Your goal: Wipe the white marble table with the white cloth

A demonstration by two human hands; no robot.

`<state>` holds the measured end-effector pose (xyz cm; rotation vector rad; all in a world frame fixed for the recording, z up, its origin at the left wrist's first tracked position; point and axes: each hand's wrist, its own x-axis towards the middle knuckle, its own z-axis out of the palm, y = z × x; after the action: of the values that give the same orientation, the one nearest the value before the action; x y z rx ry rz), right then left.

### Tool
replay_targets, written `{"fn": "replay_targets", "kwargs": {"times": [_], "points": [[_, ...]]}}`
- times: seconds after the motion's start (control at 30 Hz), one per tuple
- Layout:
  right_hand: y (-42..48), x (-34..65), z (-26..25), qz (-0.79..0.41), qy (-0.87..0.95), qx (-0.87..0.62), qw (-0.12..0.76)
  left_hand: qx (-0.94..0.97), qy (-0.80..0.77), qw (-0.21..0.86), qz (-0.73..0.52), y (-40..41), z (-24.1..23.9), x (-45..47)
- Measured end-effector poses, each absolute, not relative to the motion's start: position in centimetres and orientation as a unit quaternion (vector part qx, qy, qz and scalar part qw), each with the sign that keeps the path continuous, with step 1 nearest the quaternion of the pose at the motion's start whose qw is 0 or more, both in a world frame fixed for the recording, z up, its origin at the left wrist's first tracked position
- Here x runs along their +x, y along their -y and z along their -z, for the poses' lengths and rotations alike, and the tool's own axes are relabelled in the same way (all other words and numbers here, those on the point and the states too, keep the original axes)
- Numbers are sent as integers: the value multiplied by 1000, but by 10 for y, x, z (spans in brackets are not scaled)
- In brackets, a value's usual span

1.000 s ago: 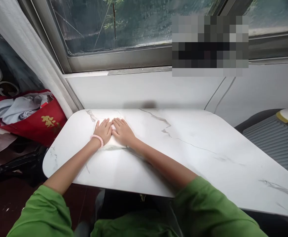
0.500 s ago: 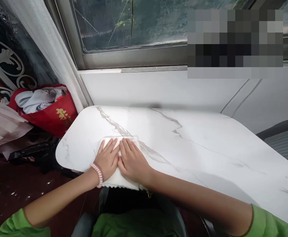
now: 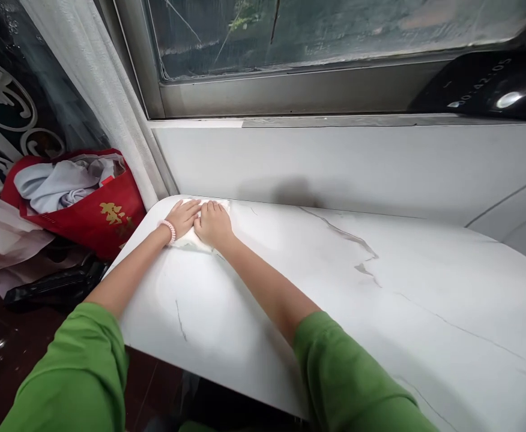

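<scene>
A white cloth (image 3: 193, 242) lies on the white marbled tabletop (image 3: 254, 300), up by its far left corner. My left hand (image 3: 184, 217), with a pink beaded or coiled band at the wrist, rests flat on the cloth, fingers stretched forward. Right beside it, my right hand (image 3: 214, 224) presses on the same cloth; its fingers are together and look bent over it. The two hands touch or nearly touch. Most of the cloth is hidden under them.
A red bag (image 3: 78, 222) stuffed with grey fabric stands left of the table, by a white curtain (image 3: 96, 90). A window frame (image 3: 290, 96) and white wall run behind the table. A dark rounded object with lit digits (image 3: 492, 84) shows at the upper right.
Both hands and the cloth have slid away from the near edge to the far left corner of the table. My arms are stretched further forward, and the view has shifted.
</scene>
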<state>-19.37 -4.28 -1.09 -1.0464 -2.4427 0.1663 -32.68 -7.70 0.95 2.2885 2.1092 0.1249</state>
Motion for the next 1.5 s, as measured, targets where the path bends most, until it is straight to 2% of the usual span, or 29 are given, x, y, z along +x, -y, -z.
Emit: {"fn": "replay_targets", "kwargs": {"times": [0.27, 0.5, 0.63, 0.93, 1.07, 1.3, 1.5], "points": [[-7, -234, 17, -77, 877, -385, 276, 719, -694, -4, -51, 29, -5, -361], [9, -230, 20, -79, 885, -368, 273, 719, -693, -23, -39, 46, -5, -359], [50, -220, 17, -87, 898, -344, 260, 712, -701, -24, -38, 94, -5, -352], [196, -213, 5, -92, 941, -233, 226, 698, -711, -70, -51, 272, -2, -358], [225, -219, 2, -108, 946, -206, 227, 689, -717, -88, -58, 309, 3, -369], [184, -243, -6, -231, 926, -227, 194, 681, -728, -69, -39, 278, 2, -388], [119, -268, -1, -167, 903, -282, 279, 668, -739, -76, -37, 193, 1, -400]]}}
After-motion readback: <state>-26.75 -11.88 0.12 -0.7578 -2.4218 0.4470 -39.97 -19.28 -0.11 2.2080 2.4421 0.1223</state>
